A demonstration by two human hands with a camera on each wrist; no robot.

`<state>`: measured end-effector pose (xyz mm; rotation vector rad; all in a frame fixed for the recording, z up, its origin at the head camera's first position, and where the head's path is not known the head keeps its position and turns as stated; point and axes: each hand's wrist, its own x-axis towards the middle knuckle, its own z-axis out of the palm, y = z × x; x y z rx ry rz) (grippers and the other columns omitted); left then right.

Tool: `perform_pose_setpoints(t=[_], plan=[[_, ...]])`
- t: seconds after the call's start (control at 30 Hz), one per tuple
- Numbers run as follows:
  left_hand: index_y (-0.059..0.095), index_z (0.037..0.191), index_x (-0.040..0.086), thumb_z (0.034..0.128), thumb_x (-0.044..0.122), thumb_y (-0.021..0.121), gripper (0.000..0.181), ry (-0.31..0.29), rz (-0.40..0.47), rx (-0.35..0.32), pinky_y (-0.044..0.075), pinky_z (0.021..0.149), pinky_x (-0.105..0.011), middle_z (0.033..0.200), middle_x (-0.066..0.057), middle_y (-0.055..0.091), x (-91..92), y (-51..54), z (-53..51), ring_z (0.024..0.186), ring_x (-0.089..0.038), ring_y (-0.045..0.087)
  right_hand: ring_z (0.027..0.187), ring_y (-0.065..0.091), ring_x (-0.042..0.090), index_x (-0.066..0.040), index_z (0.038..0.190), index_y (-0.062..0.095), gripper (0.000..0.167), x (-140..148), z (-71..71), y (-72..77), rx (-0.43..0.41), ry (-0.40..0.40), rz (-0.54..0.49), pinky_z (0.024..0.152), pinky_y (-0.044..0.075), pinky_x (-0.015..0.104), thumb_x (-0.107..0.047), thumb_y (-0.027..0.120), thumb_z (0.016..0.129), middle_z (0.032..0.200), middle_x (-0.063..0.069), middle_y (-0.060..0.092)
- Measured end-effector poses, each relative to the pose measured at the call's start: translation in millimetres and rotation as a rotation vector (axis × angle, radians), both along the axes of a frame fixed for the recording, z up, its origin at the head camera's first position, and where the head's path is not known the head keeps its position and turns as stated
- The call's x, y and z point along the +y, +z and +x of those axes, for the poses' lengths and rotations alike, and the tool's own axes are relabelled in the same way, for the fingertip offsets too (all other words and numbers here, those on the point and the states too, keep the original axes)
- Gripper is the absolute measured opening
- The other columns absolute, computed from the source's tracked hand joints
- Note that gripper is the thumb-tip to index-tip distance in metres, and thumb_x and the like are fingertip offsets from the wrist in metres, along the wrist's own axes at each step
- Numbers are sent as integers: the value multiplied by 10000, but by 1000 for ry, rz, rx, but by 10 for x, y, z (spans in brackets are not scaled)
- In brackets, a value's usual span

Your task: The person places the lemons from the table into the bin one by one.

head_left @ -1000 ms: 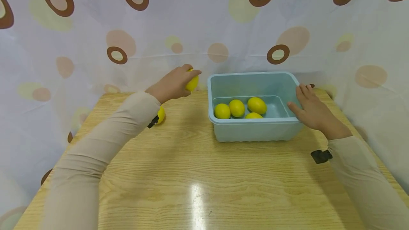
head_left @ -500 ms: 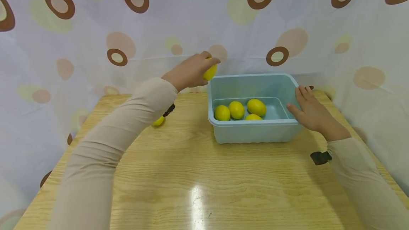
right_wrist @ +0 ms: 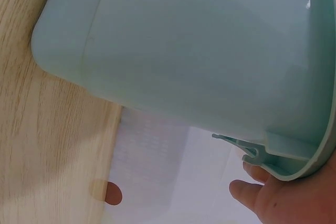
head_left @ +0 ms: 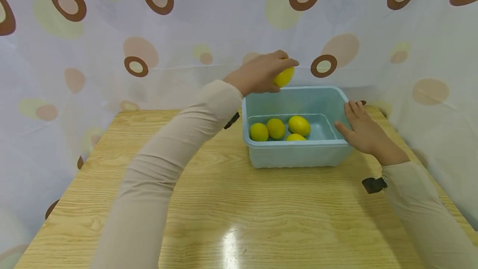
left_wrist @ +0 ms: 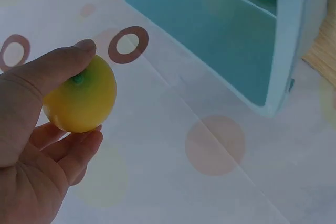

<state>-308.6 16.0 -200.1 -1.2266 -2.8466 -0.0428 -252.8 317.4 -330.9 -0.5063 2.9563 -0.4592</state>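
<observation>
My left hand (head_left: 259,72) pinches a yellow lemon (head_left: 284,77) above the back left part of the light blue plastic bin (head_left: 298,155). In the left wrist view, the thumb lies across the top of the lemon (left_wrist: 86,98), by its greenish end, with fingers beneath. Several lemons sit on the bin's floor, among them one lemon (head_left: 299,125) near the middle and another lemon (head_left: 259,132) at the left wall. My right hand (head_left: 364,130) rests on the bin's right rim, fingers extended and thumb toward the inside.
The bin stands on a wooden table (head_left: 224,202), toward its back edge. A white sheet (head_left: 209,20) with brown and pale spots hangs behind and at both sides. My left forearm (head_left: 179,152) crosses over the table's left half.
My left hand has carried the lemon rightward and upward, from left of the bin to above it. A lemon on the table is now hidden behind my left arm. The right hand stays put.
</observation>
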Motion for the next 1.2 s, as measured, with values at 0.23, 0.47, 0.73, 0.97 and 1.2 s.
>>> perform_pose_setpoints(t=[0.23, 0.47, 0.73, 0.97, 1.2], plan=[[327, 1492, 207, 899, 257, 670, 688, -31, -8, -24, 360, 1059, -227, 1470, -35, 372, 251, 7, -8, 1261, -180, 451, 1374, -225, 465, 163, 1435, -71, 770, -10, 20, 23, -7, 2, -2, 1120, -29, 602, -432, 223, 1044, 1502, 339, -182], [324, 1489, 223, 895, 290, 672, 692, -62, -82, 40, 372, 1039, -200, 1473, -29, 372, 481, -75, -33, 1235, -172, 484, 1383, -241, 431, 137, 1447, -80, 789, -5, 30, 38, -16, -17, -16, 1119, -28, 607, -452, 247, 1036, 1516, 303, -194], [293, 1503, 248, 901, 291, 664, 708, -59, -124, 44, 368, 1054, -221, 1534, -24, 294, 625, -198, -33, 1305, -171, 433, 1395, -229, 418, 129, 1453, -72, 795, -4, 22, 10, -17, -21, -23, 1116, -7, 618, -459, 259, 1033, 1524, 299, -177], [299, 1501, 271, 896, 338, 665, 710, -63, -140, 93, 383, 1052, -252, 1539, -8, 301, 661, -328, -61, 1295, -166, 455, 1401, -204, 430, 143, 1450, -53, 791, -21, 36, 28, -4, -18, -23, 1117, 1, 617, -450, 264, 1034, 1525, 316, -145], [334, 1488, 263, 885, 323, 687, 701, -94, -116, 72, 421, 1006, -241, 1490, 23, 365, 690, -441, -102, 1236, -138, 496, 1395, -209, 442, 151, 1444, -60, 786, -19, 32, 25, -6, -20, -22, 1120, -13, 608, -444, 253, 1037, 1518, 328, -150]])
